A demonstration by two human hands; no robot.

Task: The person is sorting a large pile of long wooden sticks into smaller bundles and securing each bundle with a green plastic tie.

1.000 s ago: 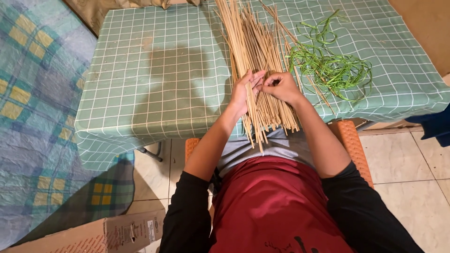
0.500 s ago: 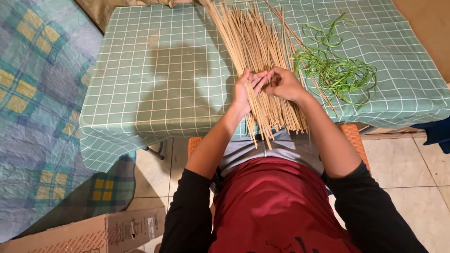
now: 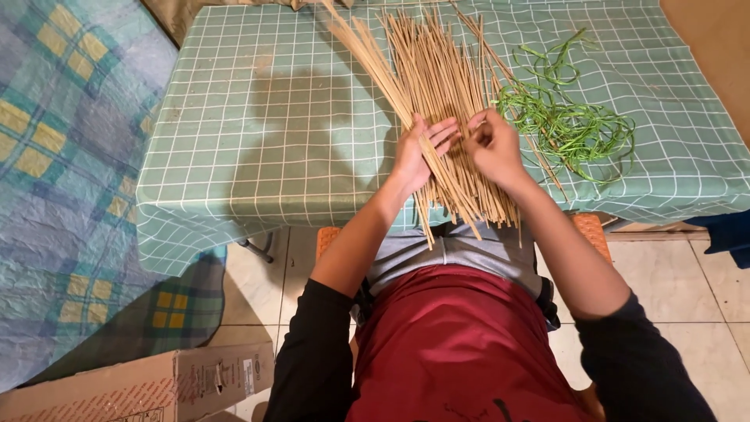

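I am looking down from the head camera, and I place everything by the table (image 3: 234,156), which wears a pale green cloth ruled in white squares.

Nearest me, below the table's front edge, a cardboard box (image 3: 148,387) lies on the tiled floor at lower left. My lap, in a red garment, fills the centre, with dark sleeves pushed up and both bare forearms reaching forward.

At the table's front edge rests a fan of long, thin, straw-coloured sticks (image 3: 437,86). Their near ends poke a little over the edge toward my waist, and they spread apart toward the far side.

My left hand (image 3: 418,152) lies flat on top of the sticks, fingers extended and slightly splayed, pressing down and not closed around anything. My right hand (image 3: 492,144) sits just beside it, fingers curled in a pinch; it seems to grip one or a few sticks, though I cannot tell how many.

I judge the sticks light, stiff yet springy, smooth enough to roll and slide on each other, and likely to snap if bent sharply. Near the bunched ends, where they lie close together, looks like the best place to take hold.

Right of the sticks, on the cloth, sits a loose tangle of green strands (image 3: 570,117), soft and limp by the look.

Left of the table lies a blue and yellow checked blanket (image 3: 55,156).
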